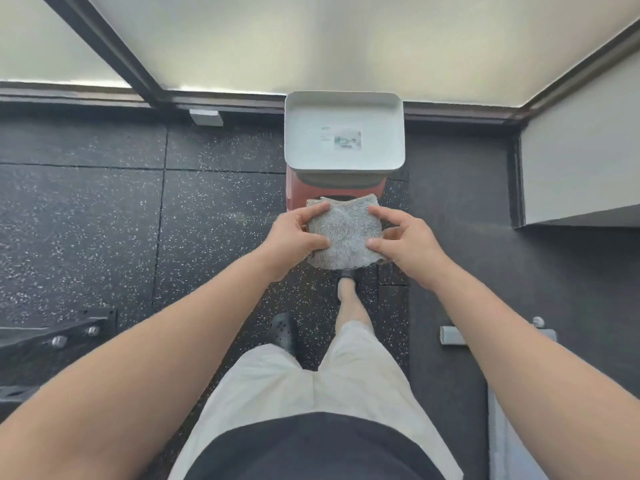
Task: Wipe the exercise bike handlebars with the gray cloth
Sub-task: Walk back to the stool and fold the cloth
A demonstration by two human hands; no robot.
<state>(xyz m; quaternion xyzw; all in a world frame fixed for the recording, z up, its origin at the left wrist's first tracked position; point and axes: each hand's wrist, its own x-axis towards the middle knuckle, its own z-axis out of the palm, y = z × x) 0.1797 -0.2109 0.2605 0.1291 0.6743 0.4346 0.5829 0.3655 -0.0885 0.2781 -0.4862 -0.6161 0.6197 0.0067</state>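
A white tray (344,109) stands on a red stool (294,192) on a dark rubber tile floor (104,220) flecked with white. Just behind the tray a dark baseboard (86,98) runs under frosted window panes (311,39) that glow with pale light, split by a dark frame bar (110,53) to the tray's left. To the tray's right, a light gray wall (581,161) juts forward.
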